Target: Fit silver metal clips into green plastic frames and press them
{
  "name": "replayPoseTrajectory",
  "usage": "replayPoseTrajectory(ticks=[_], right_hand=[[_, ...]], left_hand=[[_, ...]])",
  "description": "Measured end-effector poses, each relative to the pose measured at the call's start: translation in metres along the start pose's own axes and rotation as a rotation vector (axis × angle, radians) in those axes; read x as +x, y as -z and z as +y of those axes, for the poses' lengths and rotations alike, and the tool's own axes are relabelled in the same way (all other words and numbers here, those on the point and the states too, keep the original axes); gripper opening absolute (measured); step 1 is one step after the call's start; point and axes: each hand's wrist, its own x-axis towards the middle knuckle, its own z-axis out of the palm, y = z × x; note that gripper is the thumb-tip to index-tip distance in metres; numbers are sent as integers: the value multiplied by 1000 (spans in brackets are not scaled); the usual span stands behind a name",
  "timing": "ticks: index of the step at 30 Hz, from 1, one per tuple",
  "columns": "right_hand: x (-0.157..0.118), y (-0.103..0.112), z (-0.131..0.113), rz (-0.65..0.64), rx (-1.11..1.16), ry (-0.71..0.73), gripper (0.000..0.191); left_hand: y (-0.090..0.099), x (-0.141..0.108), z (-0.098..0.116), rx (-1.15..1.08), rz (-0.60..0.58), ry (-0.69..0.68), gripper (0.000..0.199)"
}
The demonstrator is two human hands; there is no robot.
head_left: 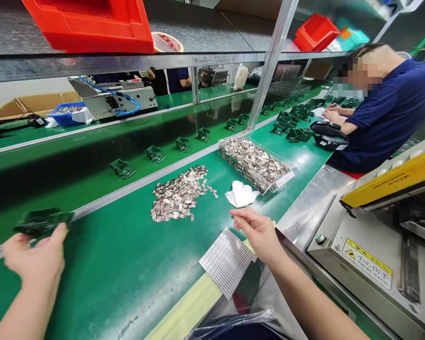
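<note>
My left hand (35, 257) is closed round a dark green plastic frame (44, 222), blurred by motion, over the edge strip at the far left. My right hand (257, 231) is pinched, thumb against forefinger; anything between the tips is too small to make out. Just below it lies a sheet of small silver rectangles (228, 262), reaching over the bench's front edge. A crumpled white tissue (241, 194) rests just beyond my right fingertips. To their left spreads a loose pile of small metal pieces (179, 193) on the green bench top (127, 255).
A clear tray (253, 163) heaped with metal pieces stands behind the tissue. Several green frames (155, 154) line the belt (74, 165). A metal post (269, 71) rises mid-bench. At right are a co-worker (386, 104) and a machine (368, 259). Red bins (99, 28) sit overhead.
</note>
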Motion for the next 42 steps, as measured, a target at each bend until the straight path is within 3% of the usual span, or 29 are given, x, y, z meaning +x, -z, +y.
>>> replayPoseTrajectory(ticks=[2, 4, 9, 12, 15, 18, 22, 26, 32, 42], right_hand=[[-12, 4, 1, 8, -67, 73, 26], [-23, 6, 1, 25, -34, 55, 24], [-45, 6, -7, -22, 142, -68, 18], [-53, 4, -16, -81, 184, -33, 14], [-59, 4, -21, -66, 211, 7, 12], [-66, 7, -19, -23, 220, -29, 13], [-75, 9, -12, 24, 216, -120, 17], [-77, 10, -12, 79, 26, -103, 17], [-73, 2, -11, 36, -212, 24, 8], [-75, -8, -6, 73, -305, -31, 18]], left_hand=[[-15, -37, 5, -210, -122, 108, 42], [-26, -81, 16, -409, -397, 238, 47], [-38, -185, 54, -499, -968, 418, 57], [-44, -227, 75, -570, -1317, 443, 58], [-50, -254, 88, -608, -1524, 409, 54], [-52, -268, 91, -613, -1618, 371, 46], [-49, -275, 82, -591, -1745, 412, 61], [-47, -278, 74, -563, -1725, 434, 59], [-47, -276, 73, -609, -1745, 395, 56], [-45, -276, 65, -620, -1827, 349, 51]])
